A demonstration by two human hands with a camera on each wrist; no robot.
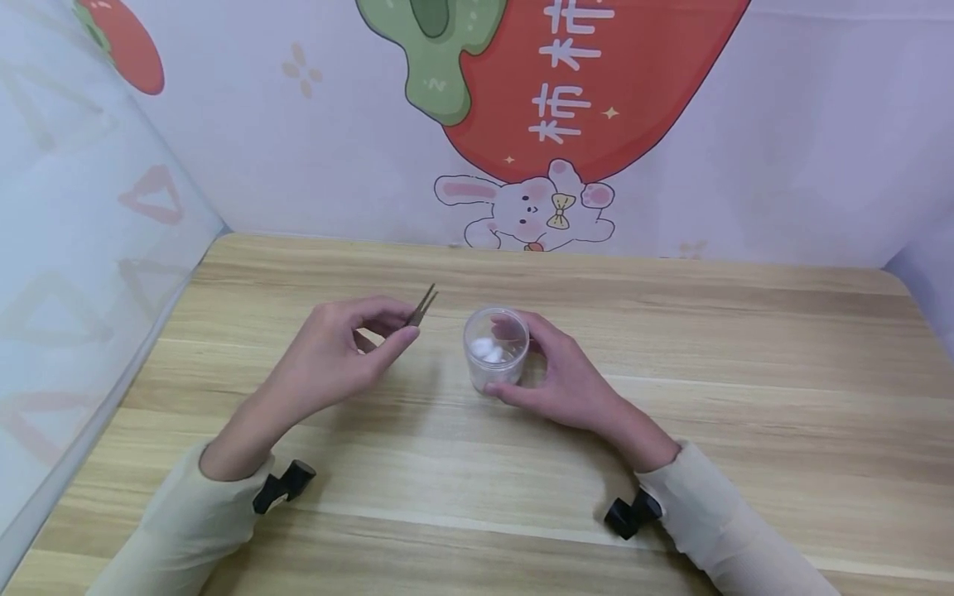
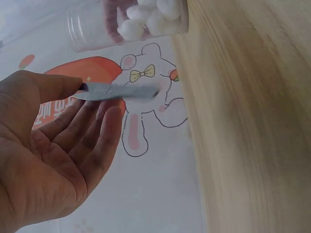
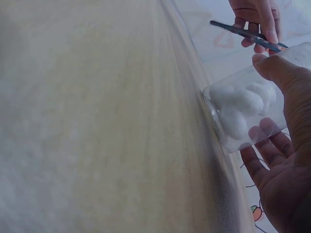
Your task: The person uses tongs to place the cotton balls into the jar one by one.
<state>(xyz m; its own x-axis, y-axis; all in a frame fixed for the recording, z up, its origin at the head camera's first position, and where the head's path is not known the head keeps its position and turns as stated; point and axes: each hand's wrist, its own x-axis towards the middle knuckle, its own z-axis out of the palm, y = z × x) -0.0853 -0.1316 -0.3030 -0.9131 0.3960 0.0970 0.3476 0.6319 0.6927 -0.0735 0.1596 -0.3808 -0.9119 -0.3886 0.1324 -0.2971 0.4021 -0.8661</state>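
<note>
In the head view my left hand (image 1: 346,348) pinches a pair of metal tweezers (image 1: 423,306) between thumb and forefinger, raised over the table. The two tips stand slightly apart and point away from me, with nothing between them. My right hand (image 1: 559,372) grips a clear plastic jar (image 1: 495,377) from its right side, thumb in front and fingers behind. No lid is on the jar. Several white cotton balls (image 3: 243,104) lie at its bottom, seen through the wall in the right wrist view. The tweezers are to the left of the jar, apart from it.
The wooden table (image 1: 745,381) reaches to a pale cloth backdrop (image 1: 298,149) printed with a red fruit and a rabbit. Another cloth (image 1: 82,273) hangs along the left side. Small black devices (image 1: 283,487) are fixed at both sleeves.
</note>
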